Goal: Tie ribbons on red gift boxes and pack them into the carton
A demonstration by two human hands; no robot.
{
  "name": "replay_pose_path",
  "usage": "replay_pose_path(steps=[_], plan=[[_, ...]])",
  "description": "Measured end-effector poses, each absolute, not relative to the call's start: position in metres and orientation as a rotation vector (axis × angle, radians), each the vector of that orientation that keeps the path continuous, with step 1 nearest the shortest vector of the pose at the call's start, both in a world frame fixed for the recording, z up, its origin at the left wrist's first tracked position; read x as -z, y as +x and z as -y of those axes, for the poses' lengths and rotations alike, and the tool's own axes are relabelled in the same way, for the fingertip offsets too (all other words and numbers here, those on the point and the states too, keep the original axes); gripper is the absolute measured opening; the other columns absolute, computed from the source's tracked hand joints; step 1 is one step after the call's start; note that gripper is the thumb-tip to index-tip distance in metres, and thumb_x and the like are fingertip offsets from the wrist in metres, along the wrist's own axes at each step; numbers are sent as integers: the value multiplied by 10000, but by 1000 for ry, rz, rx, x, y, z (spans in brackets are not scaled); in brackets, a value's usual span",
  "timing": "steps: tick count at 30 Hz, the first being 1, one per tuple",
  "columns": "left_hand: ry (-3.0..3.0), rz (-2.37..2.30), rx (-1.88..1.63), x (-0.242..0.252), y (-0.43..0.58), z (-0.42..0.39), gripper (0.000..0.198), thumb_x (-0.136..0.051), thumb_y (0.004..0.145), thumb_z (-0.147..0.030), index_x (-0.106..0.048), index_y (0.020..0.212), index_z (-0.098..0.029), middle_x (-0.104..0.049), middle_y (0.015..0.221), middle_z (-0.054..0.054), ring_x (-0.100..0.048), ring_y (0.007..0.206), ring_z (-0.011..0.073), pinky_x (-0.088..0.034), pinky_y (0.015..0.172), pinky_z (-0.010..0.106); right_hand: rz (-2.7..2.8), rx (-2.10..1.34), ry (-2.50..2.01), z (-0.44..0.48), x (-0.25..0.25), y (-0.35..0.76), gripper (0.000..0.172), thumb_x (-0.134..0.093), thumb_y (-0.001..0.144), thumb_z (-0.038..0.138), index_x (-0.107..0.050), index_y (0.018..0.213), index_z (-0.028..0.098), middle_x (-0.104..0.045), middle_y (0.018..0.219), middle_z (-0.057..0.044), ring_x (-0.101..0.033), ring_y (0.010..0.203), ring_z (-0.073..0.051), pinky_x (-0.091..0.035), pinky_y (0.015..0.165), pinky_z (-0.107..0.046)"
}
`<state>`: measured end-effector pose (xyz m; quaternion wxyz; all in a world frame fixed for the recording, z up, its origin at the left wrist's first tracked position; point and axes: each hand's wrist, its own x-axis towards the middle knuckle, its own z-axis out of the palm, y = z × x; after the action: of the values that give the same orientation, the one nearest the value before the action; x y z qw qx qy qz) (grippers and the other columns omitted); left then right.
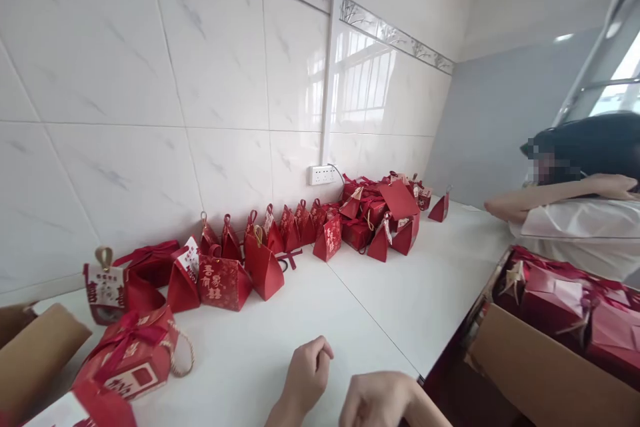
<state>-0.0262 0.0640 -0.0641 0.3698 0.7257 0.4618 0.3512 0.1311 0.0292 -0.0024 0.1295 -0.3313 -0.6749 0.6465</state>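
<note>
Over the white table [235, 360] my left hand [309, 373] is closed, its fingers curled in and nothing showing in them. Beside it on the right, my right hand [383, 400] is bent downward with fingers curled; its lower part is cut off by the frame edge, and what it holds, if anything, is hidden. Nearest on the left are a red gift box with a ribbon and rope handle [145, 357], a patterned red box [223, 283] and a plain red triangular box [265, 270]. Neither hand touches them.
More small red boxes [287, 227] line the tiled wall, with a heap of them [360, 230] farther back. An open carton [540, 360] of red boxes stands at the right, near a person in white [580, 223]. Cardboard flaps [43, 360] lie at the left.
</note>
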Motion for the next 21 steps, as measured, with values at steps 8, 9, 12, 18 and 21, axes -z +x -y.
replay_pose_path(steps=[8,9,12,18,21], plan=[[1817,-1158,-820,72,-23,-69,110,-367,778,-217,-424,685,-196,-245,488,-73,-225,455,97,-181,477,248,1259,-593,-1450,-26,98,186,385,-424,839,485,-523,636,174,-409,505,24,-395,454,-103,-332,439,-220],[1827,-1164,-818,71,-23,-69,115,-366,777,-223,-425,682,-196,-248,489,-71,-228,456,99,-182,481,250,1369,-432,-1443,-27,103,185,340,-427,852,417,-525,634,174,-446,512,13,-407,447,-103,-330,431,-217],[1838,-1180,-817,69,-24,-68,124,-362,775,-235,-429,677,-197,-247,490,-68,-226,459,101,-184,488,255,1636,1,-1286,-28,112,179,233,-440,846,231,-498,625,187,-505,514,10,-441,445,-104,-341,426,-204],[1830,-1172,-783,71,-24,-69,144,-346,781,-263,-426,679,-201,-228,495,-68,-210,461,102,-180,486,255,1689,237,-1254,-27,107,173,210,-411,847,125,-465,654,188,-512,503,19,-462,447,-96,-353,424,-191],[1839,-1167,-776,71,-25,-69,144,-350,776,-275,-419,673,-202,-236,499,-65,-214,461,102,-180,486,252,1697,256,-1269,-27,104,173,215,-408,841,117,-466,646,187,-505,490,17,-457,440,-100,-344,420,-199]])
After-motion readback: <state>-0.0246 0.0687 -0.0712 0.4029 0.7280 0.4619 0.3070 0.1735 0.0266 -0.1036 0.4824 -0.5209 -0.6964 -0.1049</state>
